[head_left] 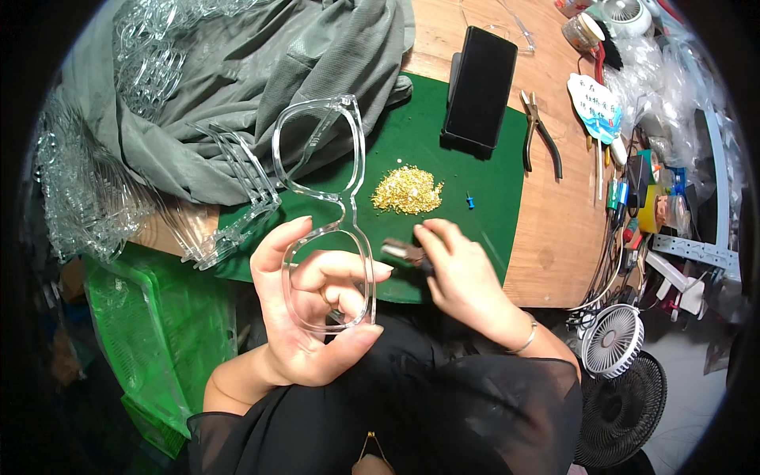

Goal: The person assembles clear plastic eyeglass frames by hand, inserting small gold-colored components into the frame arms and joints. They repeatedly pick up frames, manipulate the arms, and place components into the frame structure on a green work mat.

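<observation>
My left hand (317, 309) grips the lower rim of a clear plastic eyeglass frame (354, 194), which stands upright in front of me; the fingers show through its lens opening. My right hand (463, 273) is closed around a dark tool (405, 252) with a broad metal head, whose exact kind I cannot make out; it points left toward the frame without touching it. Beyond both hands, a pile of tiny gold-coloured metal pieces (408, 190) lies on a green mat (427, 103). A small blue pin (470, 200) rests to the pile's right.
A black phone (480, 91) leans at the mat's far right, beside black-handled pliers (540, 136). Grey cloth (317, 55) and several clear frames (241, 178) crowd the left. A green basket (158, 324) stands lower left; fans (612, 340) and clutter line the right.
</observation>
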`<state>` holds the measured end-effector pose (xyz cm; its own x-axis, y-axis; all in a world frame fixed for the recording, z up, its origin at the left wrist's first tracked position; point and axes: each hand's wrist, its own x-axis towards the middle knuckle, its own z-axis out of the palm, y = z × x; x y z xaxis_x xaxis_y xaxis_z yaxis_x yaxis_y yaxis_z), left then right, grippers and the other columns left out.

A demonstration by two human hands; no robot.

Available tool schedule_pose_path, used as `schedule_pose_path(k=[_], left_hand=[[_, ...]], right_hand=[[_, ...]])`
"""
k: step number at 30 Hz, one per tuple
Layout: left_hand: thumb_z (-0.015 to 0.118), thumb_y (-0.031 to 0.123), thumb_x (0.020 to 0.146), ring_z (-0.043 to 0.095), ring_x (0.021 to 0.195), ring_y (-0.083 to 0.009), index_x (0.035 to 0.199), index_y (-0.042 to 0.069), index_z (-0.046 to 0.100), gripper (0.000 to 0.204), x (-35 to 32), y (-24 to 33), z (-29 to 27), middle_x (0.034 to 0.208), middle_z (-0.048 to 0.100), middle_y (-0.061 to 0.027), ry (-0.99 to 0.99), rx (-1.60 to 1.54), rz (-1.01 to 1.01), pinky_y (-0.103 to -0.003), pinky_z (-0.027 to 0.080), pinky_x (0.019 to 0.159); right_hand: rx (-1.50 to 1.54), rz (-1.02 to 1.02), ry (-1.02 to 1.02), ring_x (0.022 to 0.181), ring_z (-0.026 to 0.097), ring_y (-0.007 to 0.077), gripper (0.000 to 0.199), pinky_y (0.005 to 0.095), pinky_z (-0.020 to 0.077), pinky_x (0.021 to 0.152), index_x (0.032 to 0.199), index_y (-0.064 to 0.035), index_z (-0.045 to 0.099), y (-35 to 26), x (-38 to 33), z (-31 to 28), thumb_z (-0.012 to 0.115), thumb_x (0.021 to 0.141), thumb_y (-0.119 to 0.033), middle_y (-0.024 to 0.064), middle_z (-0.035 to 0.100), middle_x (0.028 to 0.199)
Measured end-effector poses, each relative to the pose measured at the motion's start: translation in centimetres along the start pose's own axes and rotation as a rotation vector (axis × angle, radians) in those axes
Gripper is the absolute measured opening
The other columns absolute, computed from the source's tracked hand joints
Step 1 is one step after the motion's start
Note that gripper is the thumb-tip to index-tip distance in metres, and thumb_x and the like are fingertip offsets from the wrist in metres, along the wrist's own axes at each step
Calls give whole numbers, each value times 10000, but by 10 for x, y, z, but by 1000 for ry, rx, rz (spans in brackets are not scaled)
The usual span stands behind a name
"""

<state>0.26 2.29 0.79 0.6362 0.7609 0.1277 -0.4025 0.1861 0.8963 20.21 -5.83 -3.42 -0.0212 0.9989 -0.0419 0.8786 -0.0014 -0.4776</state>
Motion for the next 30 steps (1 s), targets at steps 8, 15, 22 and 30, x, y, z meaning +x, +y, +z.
schedule_pose_path(k=[8, 15, 22, 30], left_hand=[[588, -159, 734, 667, 837, -205, 1416, 54, -66, 969, 5, 9, 4, 1107, 567, -220, 90, -57, -255, -313, 520, 803], [637, -144, 677, 641, 933, -325, 1359, 101, 108, 897, 5, 16, -5, 1186, 528, -240, 97, -524, -336, -379, 531, 808], [467, 216, 950, 624, 722, -204, 870, 21, 512, 215, 2, 15, 1, 948, 601, -146, 1, -458, -645, -329, 514, 726], [512, -62, 857, 639, 794, -188, 1329, 20, 282, 532, 11, 23, 19, 1093, 567, -162, -56, -287, -832, -278, 525, 743]], right_hand=[[-57, 135, 153, 771, 547, 325, 222, 400, 437, 700, 860, -28, 504, 31, 22, 20, 629, 679, 2, 127, 537, 805], [29, 202, 182, 764, 540, 323, 222, 380, 411, 679, 903, -29, 553, 31, 25, 24, 626, 695, 0, 130, 538, 802], [-31, 179, 226, 762, 535, 305, 211, 358, 395, 681, 886, -33, 550, 29, 27, 32, 655, 703, -29, 120, 537, 811], [747, -74, 441, 679, 594, 223, 178, 313, 471, 626, 821, -31, 563, -24, 8, -31, 689, 712, 31, 89, 600, 757]])
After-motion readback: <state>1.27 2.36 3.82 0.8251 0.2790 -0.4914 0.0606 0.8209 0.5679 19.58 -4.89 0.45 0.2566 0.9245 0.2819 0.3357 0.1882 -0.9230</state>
